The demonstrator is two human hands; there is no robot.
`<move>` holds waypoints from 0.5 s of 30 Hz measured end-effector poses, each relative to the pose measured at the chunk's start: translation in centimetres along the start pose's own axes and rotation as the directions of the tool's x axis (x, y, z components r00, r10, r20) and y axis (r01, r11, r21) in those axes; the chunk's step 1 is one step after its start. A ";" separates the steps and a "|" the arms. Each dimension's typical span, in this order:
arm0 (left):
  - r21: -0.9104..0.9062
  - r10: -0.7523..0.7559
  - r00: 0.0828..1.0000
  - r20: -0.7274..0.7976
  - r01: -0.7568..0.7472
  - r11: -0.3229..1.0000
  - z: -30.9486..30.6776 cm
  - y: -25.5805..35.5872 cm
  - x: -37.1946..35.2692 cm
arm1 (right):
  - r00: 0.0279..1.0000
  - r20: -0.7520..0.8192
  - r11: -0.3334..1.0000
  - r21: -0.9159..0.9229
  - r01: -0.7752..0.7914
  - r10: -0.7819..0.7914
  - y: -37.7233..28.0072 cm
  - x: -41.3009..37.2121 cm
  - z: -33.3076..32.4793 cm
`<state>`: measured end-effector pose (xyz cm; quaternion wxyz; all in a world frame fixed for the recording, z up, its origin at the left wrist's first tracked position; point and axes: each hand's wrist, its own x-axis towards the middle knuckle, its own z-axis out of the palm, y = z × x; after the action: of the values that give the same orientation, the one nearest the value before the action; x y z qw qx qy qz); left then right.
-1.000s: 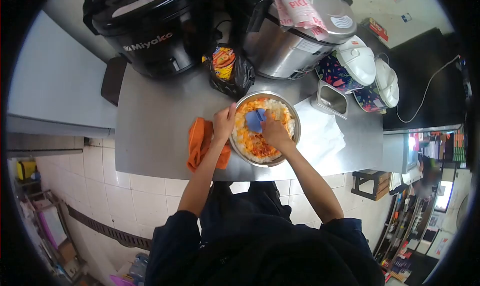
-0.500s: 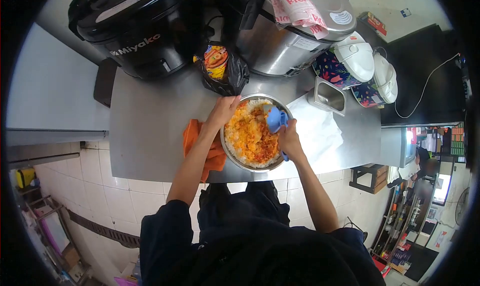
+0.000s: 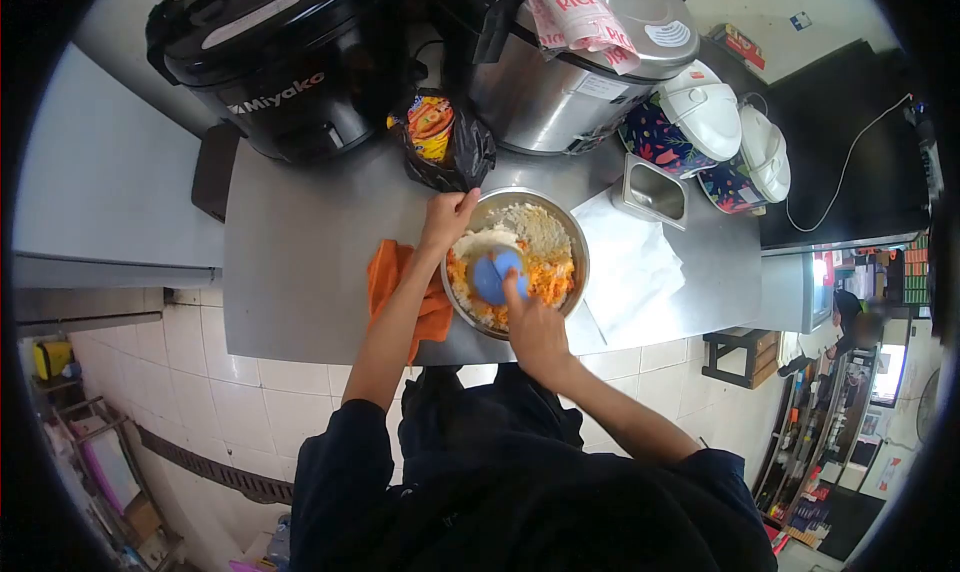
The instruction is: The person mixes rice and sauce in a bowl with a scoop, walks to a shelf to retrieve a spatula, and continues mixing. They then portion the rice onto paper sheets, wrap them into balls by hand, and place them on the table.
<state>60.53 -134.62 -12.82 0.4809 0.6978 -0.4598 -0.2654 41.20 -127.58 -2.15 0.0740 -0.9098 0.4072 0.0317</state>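
A round steel bowl [image 3: 585, 272] holds white rice [image 3: 540, 234] with an orange-red seasoning or sauce partly mixed through it. Closed on the bowl's upper left rim is my left hand [image 3: 448, 222]. In my right hand [image 3: 538, 334] is a blue rice scoop [image 3: 492, 278], its head down in the rice at the lower left of the bowl; motion blurs it, and my fingers hide most of the handle. An orange cloth [image 3: 390, 282] lies under my left forearm, beside the bowl.
Behind the bowl stand a black plastic bag [image 3: 467, 152] with a yellow packet [image 3: 428, 127], a black Miyako cooker [image 3: 290, 102] and a steel cooker [image 3: 540, 92]. White paper [image 3: 630, 262], a small steel pan [image 3: 655, 194] and two patterned rice cookers [image 3: 655, 137] are to the right.
My right hand has swept the scoop from the bowl's right side to its lower left. More white rice shows at the top now. My left hand stays on the rim.
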 end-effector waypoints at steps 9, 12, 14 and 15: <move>0.050 -0.017 0.982 -0.189 0.027 0.998 -0.4 0.3 -2.6 | 0.978 0.108 0.984 0.004 -0.181 0.179 1.9 5.5 3.5; 0.008 -0.078 0.936 -0.343 0.086 0.996 0.3 -0.2 -5.4 | 0.989 0.053 0.931 0.333 -0.151 0.141 3.2 5.8 1.2; -0.035 -0.121 0.927 -0.354 0.116 0.993 -0.1 0.3 -7.3 | 0.978 0.011 0.905 0.378 -0.195 0.206 2.5 4.5 -2.3; -0.080 -0.174 0.919 -0.354 0.155 0.985 -0.2 0.6 -8.2 | 0.960 -0.014 0.871 0.424 -0.246 0.278 2.2 3.6 -3.5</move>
<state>56.88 -127.21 -12.79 0.5502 0.7585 -0.2969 -0.1840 41.96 -132.28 0.64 0.2469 -0.8095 0.5265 -0.0806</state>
